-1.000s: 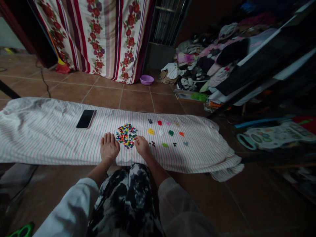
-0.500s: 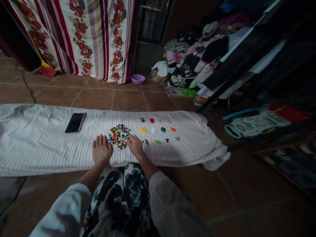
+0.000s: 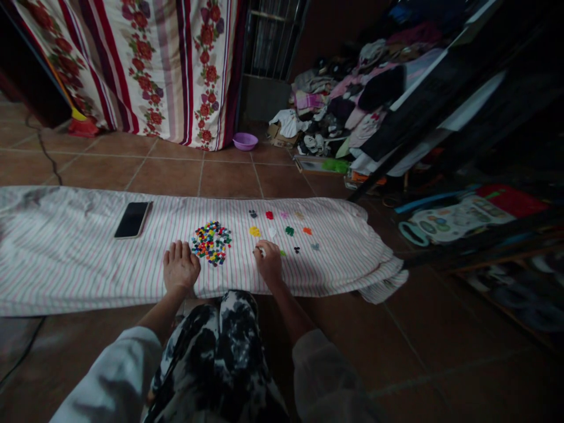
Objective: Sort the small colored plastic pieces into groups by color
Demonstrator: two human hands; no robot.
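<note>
My left hand (image 3: 181, 267) lies flat on the striped cloth, fingers stretched out, beside the near left edge of a mixed pile of small coloured pieces (image 3: 211, 242). To the right of that pile, my right hand (image 3: 269, 261) is closed in a pinch low over the cloth, where a small dark brown group sits. Whatever is between the fingertips is too small to make out. Small single-colour groups lie around it: yellow pieces (image 3: 254, 231), white pieces (image 3: 272, 232), dark green pieces (image 3: 289, 231), orange pieces (image 3: 307, 231) and red pieces (image 3: 269, 215). The hand partly covers light green pieces (image 3: 283, 253).
A phone (image 3: 133, 220) rests on the striped cloth (image 3: 88, 258) at left. Beyond it, on the tiled floor, are a purple basin (image 3: 245, 141) and a heap of clothes (image 3: 335, 106). A floral curtain (image 3: 167, 70) hangs behind.
My right hand has moved right, from the edge of the mixed pile to the dark brown group. My left hand stays flat in place.
</note>
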